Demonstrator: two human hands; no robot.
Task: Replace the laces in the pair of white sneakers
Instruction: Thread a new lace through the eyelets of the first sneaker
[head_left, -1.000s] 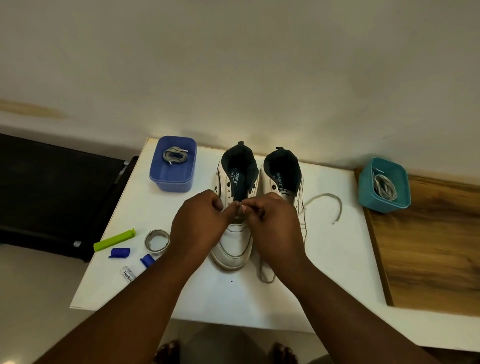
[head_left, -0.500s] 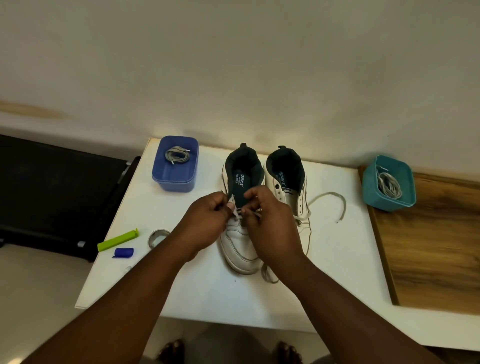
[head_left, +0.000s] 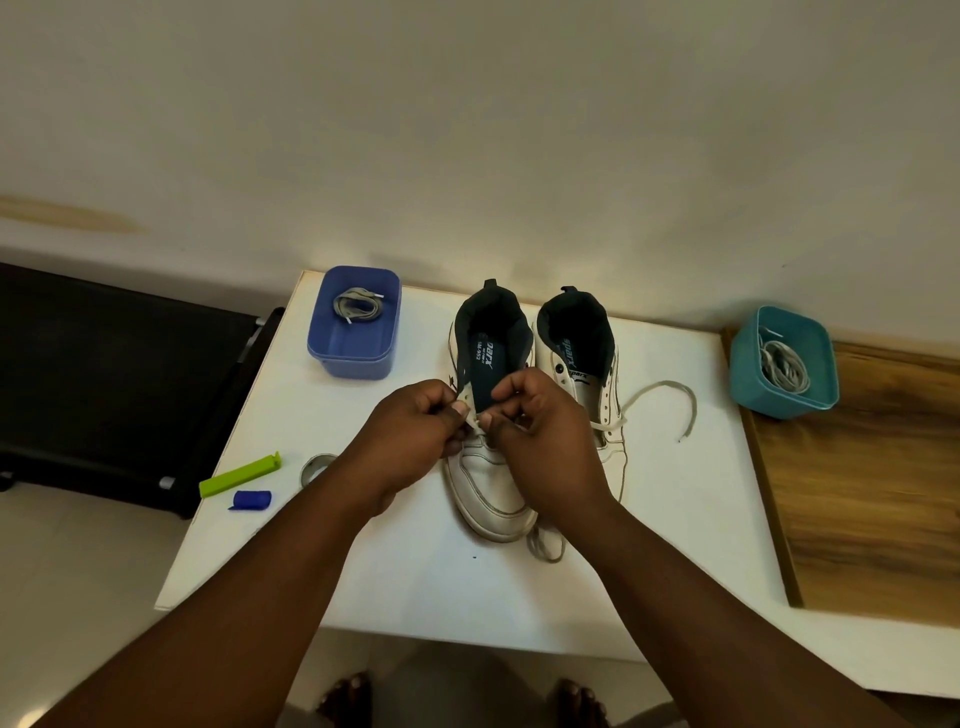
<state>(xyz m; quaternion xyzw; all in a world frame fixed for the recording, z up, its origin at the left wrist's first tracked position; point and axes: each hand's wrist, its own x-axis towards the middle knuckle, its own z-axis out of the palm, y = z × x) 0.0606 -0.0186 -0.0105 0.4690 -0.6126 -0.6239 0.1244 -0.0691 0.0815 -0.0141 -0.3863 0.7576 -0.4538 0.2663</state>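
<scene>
Two white sneakers stand side by side on the white table (head_left: 675, 519), toes toward me. My left hand (head_left: 415, 436) and my right hand (head_left: 540, 441) meet over the middle of the left sneaker (head_left: 491, 488). Both pinch a white lace (head_left: 474, 419) at its eyelets; my fingers hide most of it. The right sneaker (head_left: 587, 353) has a lace (head_left: 670, 395) trailing off its side in a loop across the table. Another bit of lace (head_left: 545, 551) lies by the toes.
A blue tub (head_left: 358, 348) with a grey lace stands at the back left. A teal tub (head_left: 779, 389) with laces sits at the right on a wooden surface (head_left: 872, 493). A green clip (head_left: 239, 475), a blue cap (head_left: 252, 500) and a tape ring (head_left: 311, 467) lie left.
Both hands have shifted slightly up the left sneaker toward its tongue, still pinching the lace. The view has moved a little, hiding small items at the left behind my arm.
</scene>
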